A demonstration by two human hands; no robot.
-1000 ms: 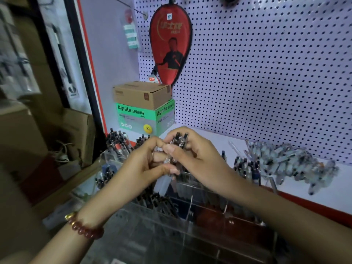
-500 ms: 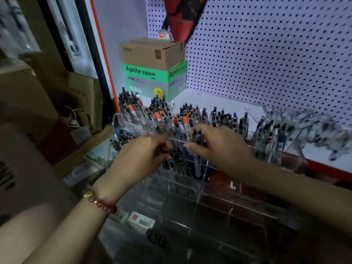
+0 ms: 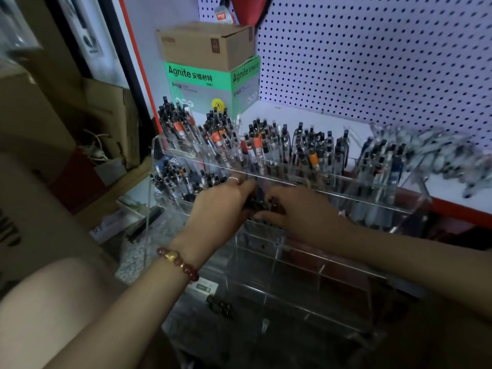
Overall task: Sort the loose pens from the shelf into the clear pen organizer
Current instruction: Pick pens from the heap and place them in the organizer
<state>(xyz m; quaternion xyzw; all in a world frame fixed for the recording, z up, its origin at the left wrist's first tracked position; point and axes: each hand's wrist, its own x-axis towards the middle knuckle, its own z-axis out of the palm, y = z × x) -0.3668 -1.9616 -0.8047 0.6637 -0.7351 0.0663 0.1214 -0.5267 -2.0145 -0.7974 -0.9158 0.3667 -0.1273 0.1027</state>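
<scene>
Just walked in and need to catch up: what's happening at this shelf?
A person is filling a clear pen organizer. The left hand and right hand meet at its middle row, together holding a bunch of dark pens at a compartment. The back row stands packed with upright pens; a pile of loose pens lies on the white shelf to the right.

Pens [image 3: 266, 145] in organizer [image 3: 319, 283] (boxes [image 3: 210, 62] behind, left)

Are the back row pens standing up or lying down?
Standing up, slightly leaning: back-row pens poke up from the clear pen organizer.
</scene>
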